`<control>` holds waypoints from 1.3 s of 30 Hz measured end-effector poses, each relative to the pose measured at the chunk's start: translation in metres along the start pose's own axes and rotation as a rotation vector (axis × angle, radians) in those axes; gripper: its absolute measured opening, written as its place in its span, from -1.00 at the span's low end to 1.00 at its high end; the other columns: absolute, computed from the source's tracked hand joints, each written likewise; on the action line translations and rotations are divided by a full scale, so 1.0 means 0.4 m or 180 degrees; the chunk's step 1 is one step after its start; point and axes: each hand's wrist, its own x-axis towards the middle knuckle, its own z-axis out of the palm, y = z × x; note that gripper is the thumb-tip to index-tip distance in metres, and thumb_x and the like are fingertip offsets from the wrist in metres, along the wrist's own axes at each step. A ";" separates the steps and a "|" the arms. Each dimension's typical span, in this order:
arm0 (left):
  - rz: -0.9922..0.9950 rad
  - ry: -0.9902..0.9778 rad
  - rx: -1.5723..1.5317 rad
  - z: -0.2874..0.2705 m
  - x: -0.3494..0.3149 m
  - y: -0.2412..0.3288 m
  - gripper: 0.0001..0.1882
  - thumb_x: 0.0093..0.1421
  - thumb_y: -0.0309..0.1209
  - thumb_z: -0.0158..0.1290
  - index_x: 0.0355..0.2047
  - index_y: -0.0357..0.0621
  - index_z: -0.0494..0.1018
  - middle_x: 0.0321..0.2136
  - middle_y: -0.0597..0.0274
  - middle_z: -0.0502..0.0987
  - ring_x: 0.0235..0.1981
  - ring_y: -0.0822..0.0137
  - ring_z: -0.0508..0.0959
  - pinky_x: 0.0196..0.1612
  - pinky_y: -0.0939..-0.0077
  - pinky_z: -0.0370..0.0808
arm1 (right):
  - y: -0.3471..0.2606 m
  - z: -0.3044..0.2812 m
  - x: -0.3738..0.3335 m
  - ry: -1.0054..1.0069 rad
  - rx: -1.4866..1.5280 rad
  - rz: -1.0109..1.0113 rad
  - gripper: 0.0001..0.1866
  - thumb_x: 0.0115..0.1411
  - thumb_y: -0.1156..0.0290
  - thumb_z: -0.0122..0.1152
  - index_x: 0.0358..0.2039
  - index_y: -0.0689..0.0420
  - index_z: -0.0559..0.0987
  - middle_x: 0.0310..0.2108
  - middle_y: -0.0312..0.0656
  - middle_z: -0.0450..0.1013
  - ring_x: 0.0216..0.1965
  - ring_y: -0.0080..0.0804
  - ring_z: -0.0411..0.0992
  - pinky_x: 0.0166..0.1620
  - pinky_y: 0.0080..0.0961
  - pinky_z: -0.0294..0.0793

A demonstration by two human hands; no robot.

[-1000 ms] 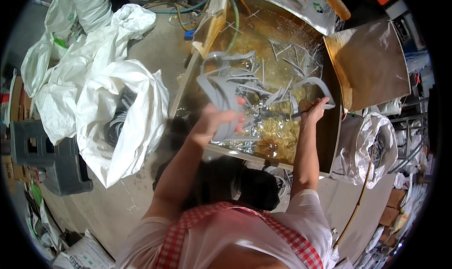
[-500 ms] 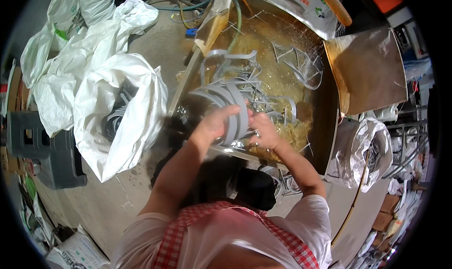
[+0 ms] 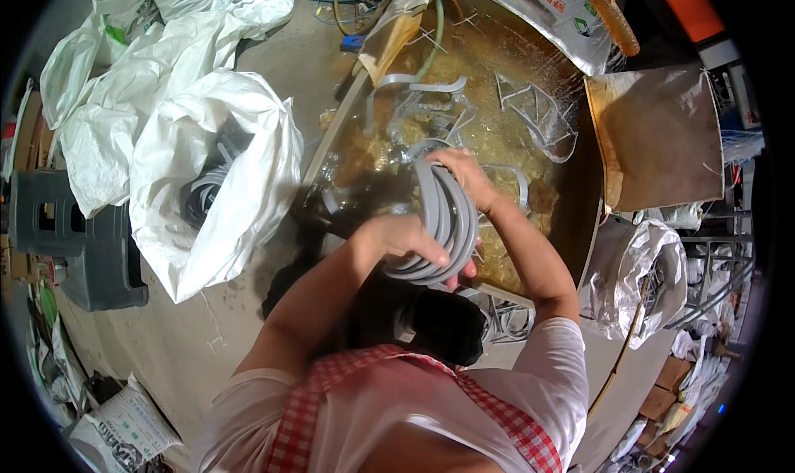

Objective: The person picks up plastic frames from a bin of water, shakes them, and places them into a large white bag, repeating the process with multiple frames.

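A stack of grey curved plastic strips (image 3: 450, 216), nested together, is held over the near edge of a metal tank (image 3: 590, 262). My left hand (image 3: 403, 237) closes round the lower end of the stack, thumb on top and fingertips showing beneath. At its upper end, my right hand (image 3: 465, 177) is closed on the same strips. Beyond the hands, more grey plastic pieces (image 3: 538, 125) lie in the tank's shallow water over a yellow-brown bottom. Part of the pieces right behind my hands is hidden.
To the left stands an open white woven sack (image 3: 257, 216) with grey curved pieces inside, beside a dark plastic stool (image 3: 83, 262). A brown board (image 3: 662, 142) rises at the tank's right side. Another white sack (image 3: 600, 295) is below it. A green hose (image 3: 435, 38) runs into the tank.
The strips have come nearer to me and slightly right, drawn together into a neater stack. My right hand has moved up to their far end; my left hand has shifted right and down.
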 end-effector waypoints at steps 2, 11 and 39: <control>0.0008 0.0093 -0.0329 -0.002 -0.007 0.011 -0.38 -0.02 -0.43 0.08 0.06 -0.33 0.16 -0.20 -0.18 0.44 -0.32 0.09 0.55 -0.22 0.33 0.50 | 0.005 0.019 -0.003 0.0103 0.0388 0.0357 -0.59 0.08 0.28 0.01 -0.03 0.10 0.37 -0.20 -0.13 0.42 -0.14 -0.20 0.36 -0.01 -0.31 0.22; 0.2805 0.2621 0.2105 -0.088 -0.014 0.072 -0.12 -0.10 -0.20 0.22 0.16 -0.20 0.02 -0.09 -0.03 0.38 0.00 0.22 0.34 0.07 0.32 0.24 | 0.094 -0.010 -0.049 0.1624 0.1591 0.1144 -0.58 -0.02 0.37 0.18 -0.12 0.24 0.42 -0.15 -0.03 0.42 -0.12 -0.33 0.40 -0.05 -0.48 0.34; 0.2430 0.4200 -0.1740 -0.240 0.057 -0.012 -0.60 -0.05 -0.68 -0.08 -0.16 -0.11 0.24 -0.34 0.17 0.37 -0.53 0.35 0.39 -0.53 0.44 0.37 | 0.079 -0.045 -0.131 0.0738 0.0549 0.1385 -0.16 -0.27 0.33 0.36 0.04 0.24 0.17 -0.19 -0.09 0.35 -0.17 -0.35 0.33 -0.05 -0.47 0.31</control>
